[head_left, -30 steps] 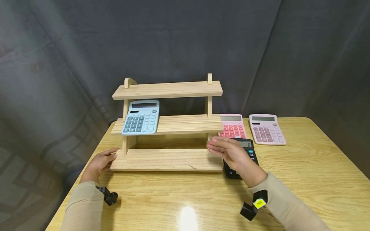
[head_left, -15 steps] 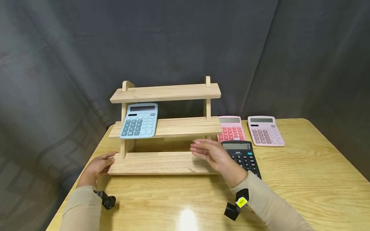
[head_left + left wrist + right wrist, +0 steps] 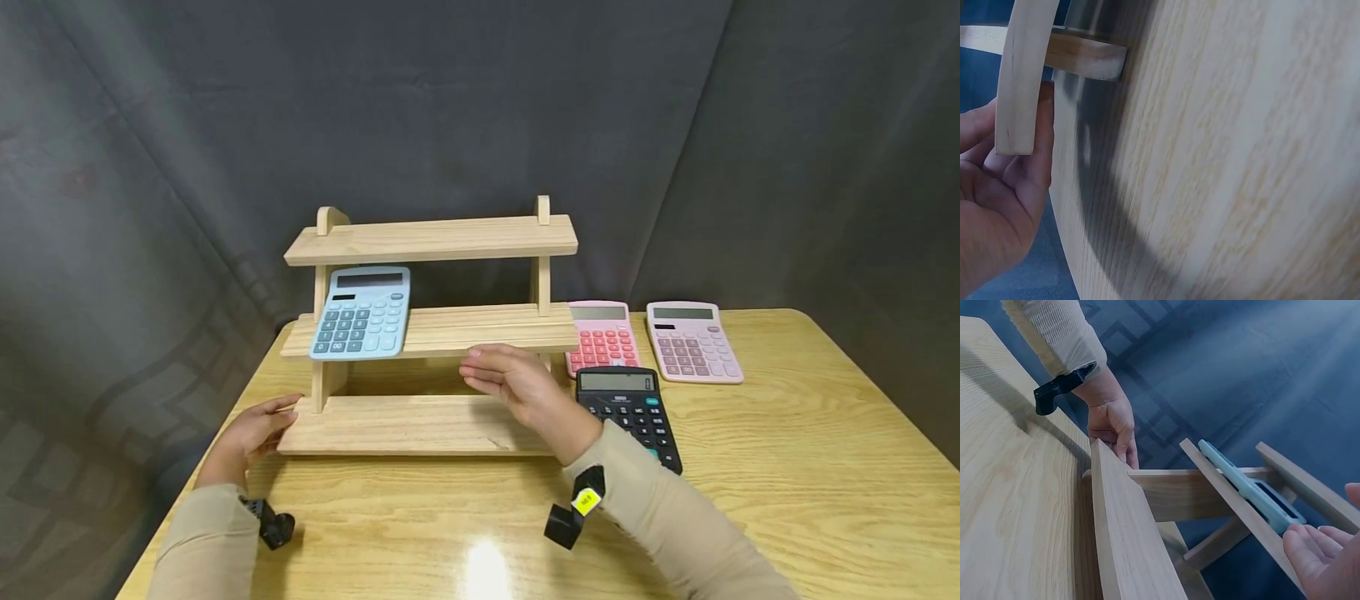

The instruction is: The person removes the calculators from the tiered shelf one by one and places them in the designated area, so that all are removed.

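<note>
A three-tier wooden display shelf point(image 3: 420, 425) stands on the table. My left hand point(image 3: 253, 435) holds the left end of its bottom board point(image 3: 1019, 81), thumb on one face and fingers on the other. A light blue calculator point(image 3: 362, 313) leans on the left part of the middle tier. My right hand point(image 3: 522, 392) hovers before the right half of the shelf, fingers extended and holding nothing. In the right wrist view, its fingertips point(image 3: 1310, 547) appear close to the blue calculator point(image 3: 1250, 486); whether they touch cannot be told.
Right of the shelf lie a black calculator point(image 3: 618, 406), partly behind my right forearm, a pink calculator point(image 3: 602, 342) and a pale lilac calculator point(image 3: 693, 342). A dark grey curtain point(image 3: 480, 108) hangs behind the wooden table point(image 3: 810, 433).
My right hand has moved left from the shelf's right end toward its middle, uncovering more of the black calculator. My left hand stays at the shelf's left end.
</note>
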Tool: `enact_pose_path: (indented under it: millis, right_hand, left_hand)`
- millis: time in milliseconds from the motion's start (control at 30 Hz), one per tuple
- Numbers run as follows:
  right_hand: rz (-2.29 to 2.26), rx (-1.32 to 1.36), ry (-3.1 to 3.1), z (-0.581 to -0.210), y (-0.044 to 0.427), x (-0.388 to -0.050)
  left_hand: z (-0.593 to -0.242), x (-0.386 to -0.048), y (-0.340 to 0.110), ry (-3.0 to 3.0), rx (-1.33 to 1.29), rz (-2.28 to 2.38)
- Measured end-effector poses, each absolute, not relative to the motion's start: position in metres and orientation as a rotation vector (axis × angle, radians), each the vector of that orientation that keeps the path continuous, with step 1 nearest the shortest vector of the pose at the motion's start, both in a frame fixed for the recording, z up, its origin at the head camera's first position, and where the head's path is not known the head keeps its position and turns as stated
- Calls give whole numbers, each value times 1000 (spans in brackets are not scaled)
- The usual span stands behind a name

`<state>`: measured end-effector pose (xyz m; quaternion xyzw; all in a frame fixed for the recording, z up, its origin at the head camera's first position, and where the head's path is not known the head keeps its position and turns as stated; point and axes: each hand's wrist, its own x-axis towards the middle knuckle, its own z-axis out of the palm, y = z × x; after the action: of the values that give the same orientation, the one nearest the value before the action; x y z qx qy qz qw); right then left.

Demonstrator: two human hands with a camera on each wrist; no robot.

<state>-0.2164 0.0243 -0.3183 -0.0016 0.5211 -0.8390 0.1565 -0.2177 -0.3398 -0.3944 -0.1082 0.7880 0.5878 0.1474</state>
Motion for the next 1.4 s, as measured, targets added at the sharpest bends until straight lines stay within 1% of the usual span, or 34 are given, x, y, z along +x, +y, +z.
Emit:
enact_pose_path:
  millis: [300, 767, 1400]
  right_hand:
    - [-2416, 35, 1461, -322, 2, -228]
    - [-2451, 82, 1443, -325, -27, -240]
    - [-2391, 163, 1545, -325, -63, -245]
  left_hand:
    - [-395, -217, -342, 2267, -286, 1688]
    - [-396, -218, -339, 2255, -322, 1716]
    - [-396, -217, -339, 2281, -297, 1687]
